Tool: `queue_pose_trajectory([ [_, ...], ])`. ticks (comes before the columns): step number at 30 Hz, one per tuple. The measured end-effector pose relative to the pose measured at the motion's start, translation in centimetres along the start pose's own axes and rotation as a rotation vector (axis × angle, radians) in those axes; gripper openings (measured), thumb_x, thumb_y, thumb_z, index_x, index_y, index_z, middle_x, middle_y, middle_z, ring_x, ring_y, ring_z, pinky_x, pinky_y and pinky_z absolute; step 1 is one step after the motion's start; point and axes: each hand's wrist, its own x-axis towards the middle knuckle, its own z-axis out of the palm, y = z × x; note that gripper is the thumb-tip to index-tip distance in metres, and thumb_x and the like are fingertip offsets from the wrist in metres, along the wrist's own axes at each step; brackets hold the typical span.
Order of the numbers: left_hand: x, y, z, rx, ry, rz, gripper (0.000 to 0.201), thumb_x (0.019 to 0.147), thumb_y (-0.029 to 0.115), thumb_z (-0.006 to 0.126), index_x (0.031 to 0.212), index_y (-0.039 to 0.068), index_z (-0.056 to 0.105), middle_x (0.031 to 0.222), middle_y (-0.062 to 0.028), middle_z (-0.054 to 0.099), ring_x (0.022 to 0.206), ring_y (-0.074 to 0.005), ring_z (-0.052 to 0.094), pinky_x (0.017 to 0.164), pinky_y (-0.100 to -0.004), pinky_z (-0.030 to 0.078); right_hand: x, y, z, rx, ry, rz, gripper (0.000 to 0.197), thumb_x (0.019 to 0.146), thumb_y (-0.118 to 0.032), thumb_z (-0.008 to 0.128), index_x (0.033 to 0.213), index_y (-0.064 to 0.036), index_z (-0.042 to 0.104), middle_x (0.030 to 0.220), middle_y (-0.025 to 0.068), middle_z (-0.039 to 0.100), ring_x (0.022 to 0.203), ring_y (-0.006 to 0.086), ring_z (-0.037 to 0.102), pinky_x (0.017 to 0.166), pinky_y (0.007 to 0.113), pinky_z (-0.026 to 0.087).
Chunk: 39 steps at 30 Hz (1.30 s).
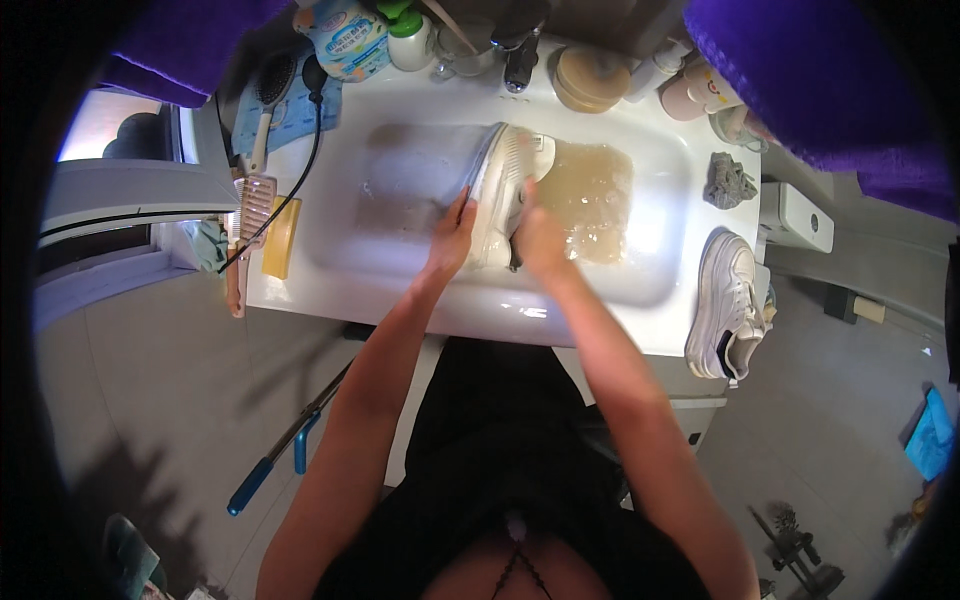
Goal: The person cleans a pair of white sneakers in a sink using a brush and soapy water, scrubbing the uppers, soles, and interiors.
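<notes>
A white shoe [490,215] is held on its side over the sink [330,245], its sole edge toward the left. My left hand [455,235] grips it along the sole side, fingers wrapped against it. On the shoe's other side, my right hand [540,238] is closed and smeared by motion. A blurred tan shape shows just beyond its fingers against the shoe; what it is cannot be made out. Cloudy brownish water [592,190] with some bubbles lies in the basin below. The matching white shoe [725,305] rests on the sink's right rim.
A yellow soap bar [281,238], a pink comb [257,208] and a hairbrush [270,90] lie along the left rim. The black faucet [520,65] stands at the back among bottles. A grey scrunched cloth [730,180] sits on the right rim. Purple towels [790,90] hang above.
</notes>
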Motion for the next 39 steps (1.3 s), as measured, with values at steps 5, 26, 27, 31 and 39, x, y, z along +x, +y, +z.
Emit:
queue_pose_trajectory([
  [5,0.3,-0.7,-0.5,-0.141,-0.164,-0.053,0.068,0.084,0.030,0.061,0.137,0.005,0.028,0.125,-0.0142,0.049,0.115,-0.0202,0.046,0.095,-0.0284,0.035,-0.9,8.2,-0.5,0.008,0.000,0.268,0.051,0.080,-0.004,0.044,0.131,-0.0024,0.036,0.080,0.0242,0.061,0.072,0.0381,0.060,0.066,0.045,0.048],
  [26,0.6,10.7,0.2,-1.350,-0.167,-0.744,0.048,0.089,0.047,0.036,0.127,0.019,0.039,0.129,-0.0084,0.042,0.113,-0.0316,0.042,0.088,-0.0564,0.032,-12.3,-0.2,-6.5,0.072,0.247,-0.187,0.071,0.073,0.005,0.049,0.139,-0.0094,0.027,0.071,0.0174,0.058,0.054,0.0321,0.056,0.051,0.040,0.048],
  [27,0.4,10.5,0.2,-1.335,-0.180,-0.696,0.047,0.089,0.047,0.034,0.126,0.018,0.041,0.127,-0.0086,0.044,0.112,-0.0319,0.043,0.089,-0.0564,0.033,-11.6,-2.2,-6.8,0.093,0.234,-0.250,0.070,0.074,0.005,0.049,0.138,-0.0082,0.027,0.070,0.0184,0.057,0.054,0.0322,0.056,0.051,0.039,0.048],
  [31,-0.1,10.5,-0.2,-1.415,-0.102,-0.660,0.047,0.090,0.046,0.031,0.123,0.016,0.045,0.122,-0.0101,0.049,0.110,-0.0329,0.045,0.089,-0.0565,0.035,-10.2,-3.6,-5.7,-0.086,0.240,-0.356,0.077,0.070,0.000,0.051,0.140,-0.0078,0.022,0.064,0.0162,0.054,0.047,0.0296,0.054,0.045,0.041,0.047],
  [39,-1.5,6.3,-5.5,-1.570,-0.154,-0.683,0.048,0.092,0.036,0.028,0.131,0.008,0.035,0.131,-0.0202,0.037,0.117,-0.0411,0.039,0.095,-0.0594,0.036,-7.0,5.5,-2.9,0.017,0.122,0.047,0.051,0.079,0.000,0.046,0.129,-0.0061,0.043,0.069,0.0239,0.059,0.062,0.0365,0.059,0.058,0.044,0.048],
])
